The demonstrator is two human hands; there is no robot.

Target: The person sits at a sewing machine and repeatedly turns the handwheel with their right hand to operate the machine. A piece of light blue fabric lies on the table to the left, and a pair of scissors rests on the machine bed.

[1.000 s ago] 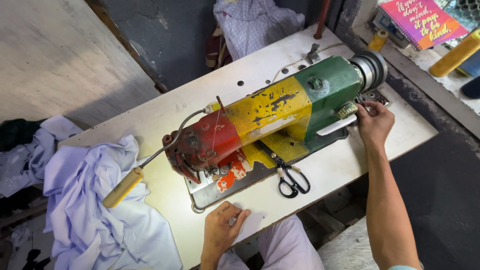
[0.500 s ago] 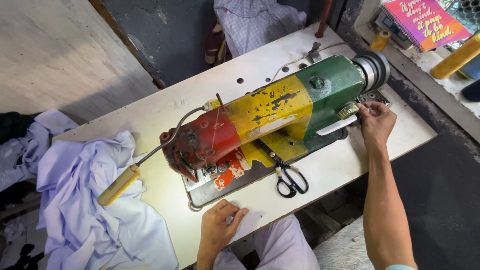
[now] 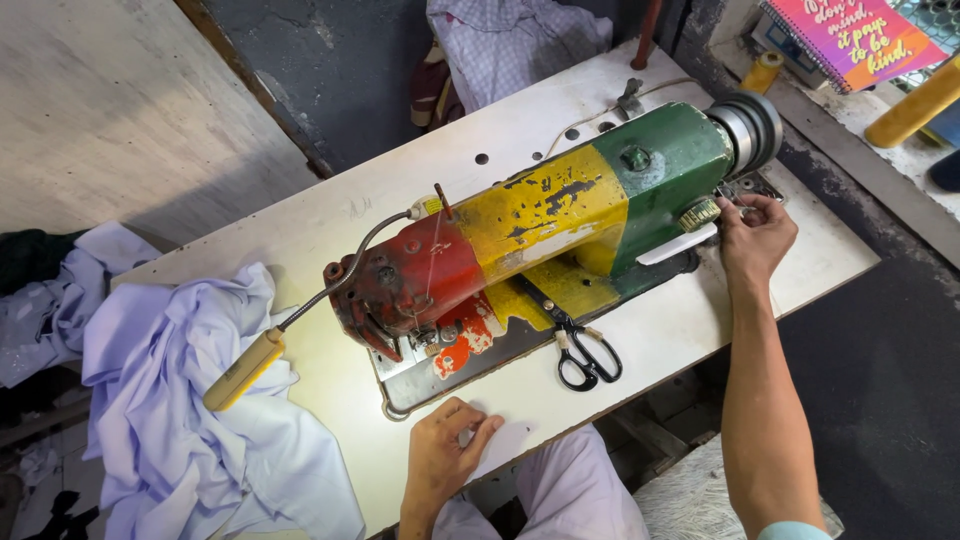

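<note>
A sewing machine (image 3: 560,225) painted red, yellow and green lies on a white table (image 3: 330,215). My right hand (image 3: 752,235) reaches to its green end, fingers pinched at small metal parts beside the stitch knob and white lever. My left hand (image 3: 445,450) rests flat on the table's near edge, fingers spread, just in front of the machine's metal bed plate (image 3: 405,385). Black-handled scissors (image 3: 582,350) lie on the bed between my hands.
A pale lavender cloth (image 3: 200,420) is heaped at the table's left end, with a yellow-handled gooseneck lamp (image 3: 245,368) over it. Thread cones (image 3: 915,105) and a pink spiral notebook (image 3: 850,35) sit on a ledge at top right. More cloth (image 3: 510,40) hangs behind the table.
My right hand stays at the green end of the machine and my left stays on the table edge. The view has shifted slightly.
</note>
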